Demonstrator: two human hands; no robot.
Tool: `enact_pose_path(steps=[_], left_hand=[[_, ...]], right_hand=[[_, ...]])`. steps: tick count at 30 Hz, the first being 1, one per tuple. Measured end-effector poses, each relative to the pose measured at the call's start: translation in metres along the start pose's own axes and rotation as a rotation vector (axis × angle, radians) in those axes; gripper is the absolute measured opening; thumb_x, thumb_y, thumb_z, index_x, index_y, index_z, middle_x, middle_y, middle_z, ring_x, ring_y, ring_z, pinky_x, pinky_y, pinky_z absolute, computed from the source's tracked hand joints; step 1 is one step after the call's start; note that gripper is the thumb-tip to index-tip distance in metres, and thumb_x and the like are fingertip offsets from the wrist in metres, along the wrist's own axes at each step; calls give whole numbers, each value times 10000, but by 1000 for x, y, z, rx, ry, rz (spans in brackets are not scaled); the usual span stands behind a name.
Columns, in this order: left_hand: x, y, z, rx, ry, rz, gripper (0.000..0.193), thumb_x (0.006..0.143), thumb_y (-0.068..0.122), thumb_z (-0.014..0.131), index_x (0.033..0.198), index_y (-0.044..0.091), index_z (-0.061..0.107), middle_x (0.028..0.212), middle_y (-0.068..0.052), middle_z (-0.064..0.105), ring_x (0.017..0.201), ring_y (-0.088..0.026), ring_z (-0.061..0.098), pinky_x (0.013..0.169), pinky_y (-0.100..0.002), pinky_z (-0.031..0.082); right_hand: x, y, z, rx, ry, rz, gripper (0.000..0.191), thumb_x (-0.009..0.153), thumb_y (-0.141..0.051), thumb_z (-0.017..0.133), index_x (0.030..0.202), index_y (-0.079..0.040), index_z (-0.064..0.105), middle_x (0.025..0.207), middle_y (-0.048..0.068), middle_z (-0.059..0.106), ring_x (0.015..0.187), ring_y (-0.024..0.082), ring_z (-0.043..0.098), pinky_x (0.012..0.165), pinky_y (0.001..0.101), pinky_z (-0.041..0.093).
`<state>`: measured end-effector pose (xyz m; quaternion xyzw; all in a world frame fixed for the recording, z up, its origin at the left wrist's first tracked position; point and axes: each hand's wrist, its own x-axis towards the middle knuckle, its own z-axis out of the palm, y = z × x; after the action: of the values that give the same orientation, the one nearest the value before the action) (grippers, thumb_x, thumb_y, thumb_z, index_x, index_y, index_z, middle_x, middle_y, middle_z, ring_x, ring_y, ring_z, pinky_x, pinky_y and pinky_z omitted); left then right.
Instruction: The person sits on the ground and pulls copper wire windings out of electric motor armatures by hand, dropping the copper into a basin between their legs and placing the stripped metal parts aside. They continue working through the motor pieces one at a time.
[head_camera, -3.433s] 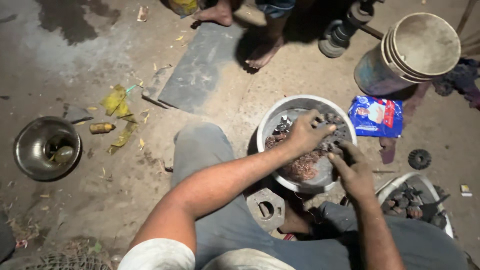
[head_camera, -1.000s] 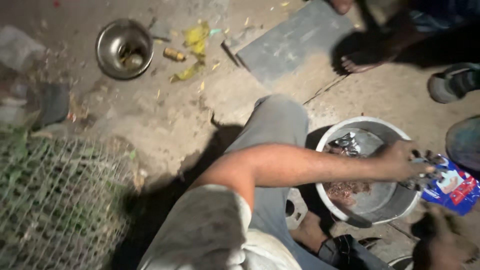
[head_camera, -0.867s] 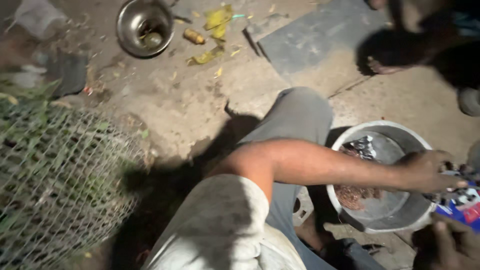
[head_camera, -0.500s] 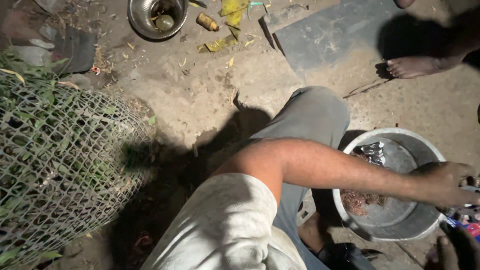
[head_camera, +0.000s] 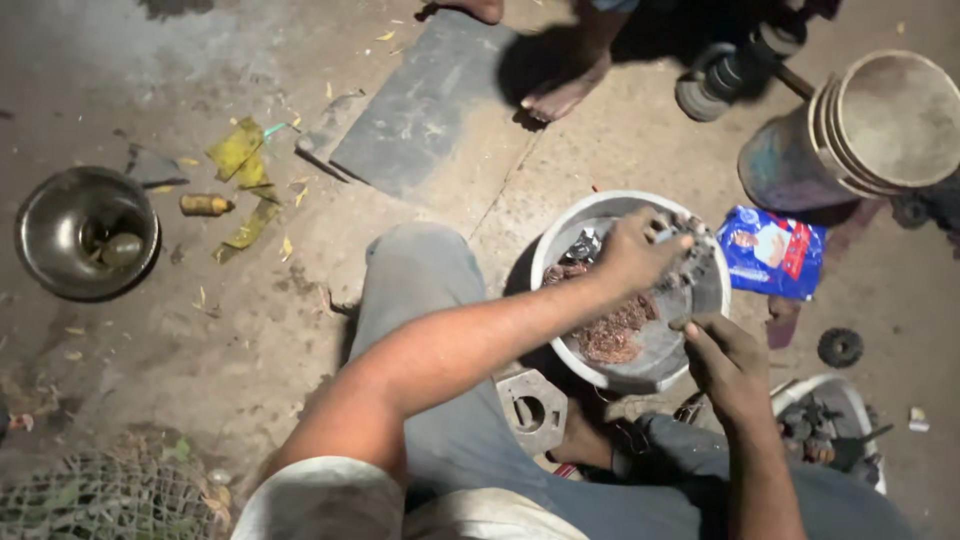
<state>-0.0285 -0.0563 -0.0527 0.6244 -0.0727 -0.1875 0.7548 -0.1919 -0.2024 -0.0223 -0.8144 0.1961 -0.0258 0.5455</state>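
Here we see sorting midway: our left hand (head_camera: 632, 250) pinches a small dark part inside the metal basin (head_camera: 560, 240), where copper shavings (head_camera: 612, 338) and scrap (head_camera: 690, 262) remain; our right hand (head_camera: 728, 362), fingers curled, grip unclear, rests at its rim. A blue rectangular packet (head_camera: 770, 252) lies beside.

Two metal bowls (head_camera: 86, 232) (head_camera: 630, 290), one blue packet (head_camera: 772, 252)
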Motion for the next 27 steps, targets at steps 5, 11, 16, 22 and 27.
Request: enact_pose_path(steps=[5, 11, 16, 22, 27], left_hand=[[-1, -1, 2, 62, -8, 36, 270, 868, 174, 801, 1027, -11, 684, 833, -107, 743, 697, -160, 695, 595, -317, 570], [-3, 4, -21, -133, 83, -42, 386, 857, 185, 810, 1159, 0, 657, 977, -64, 732, 838, -149, 685, 722, -315, 589], [-19, 28, -32, -37, -10, -3, 391, 880, 183, 808, 1175, -29, 665, 983, -96, 751, 831, -146, 693, 725, -293, 582], [-35, 58, -35, -111, -128, -68, 270, 917, 143, 759, 1124, -8, 673, 959, -64, 736, 810, -111, 688, 692, -260, 585], [-38, 56, -33, 23, -181, -2, 212, 928, 135, 757, 1074, 4, 676, 923, -49, 718, 793, -98, 665, 671, -254, 557]], right_hand=[[-6, -9, -9, 330, 190, -20, 176, 1073, -179, 641, 1112, -26, 719, 713, -38, 515, 554, 55, 405, 489, 229, 298], [-19, -36, 14, -335, -131, 242, 247, 986, -229, 652, 1164, -96, 762, 750, 49, 682, 531, 168, 577, 480, 318, 461], [-27, -73, 13, -466, 140, -174, 374, 896, -185, 751, 1253, -76, 724, 1011, 129, 740, 772, 205, 678, 651, 314, 532], [-28, -67, 47, 55, 123, -210, 316, 979, -159, 709, 1268, -39, 663, 1077, 59, 760, 979, 120, 698, 818, 272, 566], [-16, -33, 45, 83, 193, -13, 196, 988, -177, 698, 1104, -33, 762, 841, 39, 707, 717, 90, 590, 631, 268, 482]])
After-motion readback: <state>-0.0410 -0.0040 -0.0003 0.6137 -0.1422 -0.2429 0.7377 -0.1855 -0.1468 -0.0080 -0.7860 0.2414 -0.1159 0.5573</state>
